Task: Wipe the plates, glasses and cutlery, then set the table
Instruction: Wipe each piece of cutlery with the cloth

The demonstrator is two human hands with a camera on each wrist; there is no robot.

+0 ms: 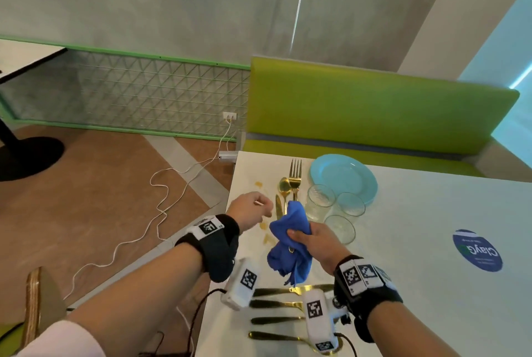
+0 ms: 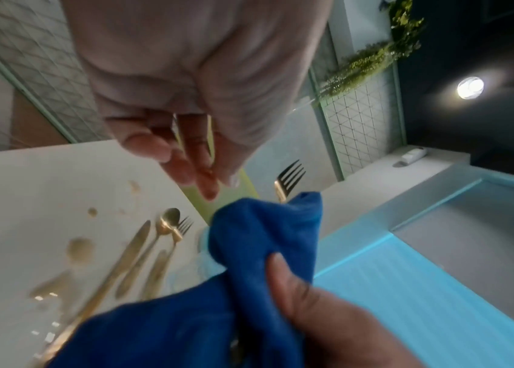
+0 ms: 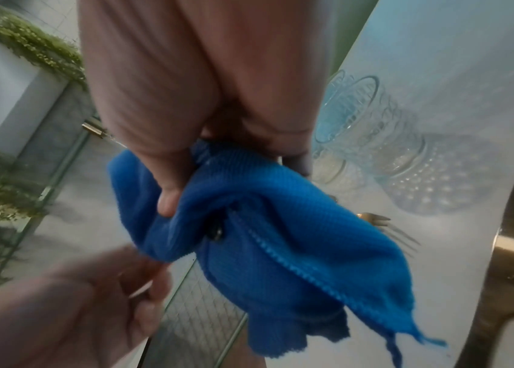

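My right hand (image 1: 302, 237) grips a bunched blue cloth (image 1: 290, 241) above the white table (image 1: 426, 212). A gold fork (image 1: 295, 176) sticks out of the cloth's top, tines pointing away, as the left wrist view also shows (image 2: 290, 174). My left hand (image 1: 259, 210) hovers just left of the cloth with fingers loosely curled; nothing shows in it. A gold spoon (image 1: 284, 184) and knife (image 1: 278, 207) lie behind the cloth. A light blue plate (image 1: 345, 172) and three clear glasses (image 1: 319, 201) stand to the right.
Several gold and black cutlery pieces (image 1: 276, 319) lie in a row at the table's near edge. Yellowish stains (image 1: 258, 184) mark the table near my left hand. A green bench (image 1: 374, 103) runs behind the table. A blue sticker (image 1: 476, 250) lies at the right.
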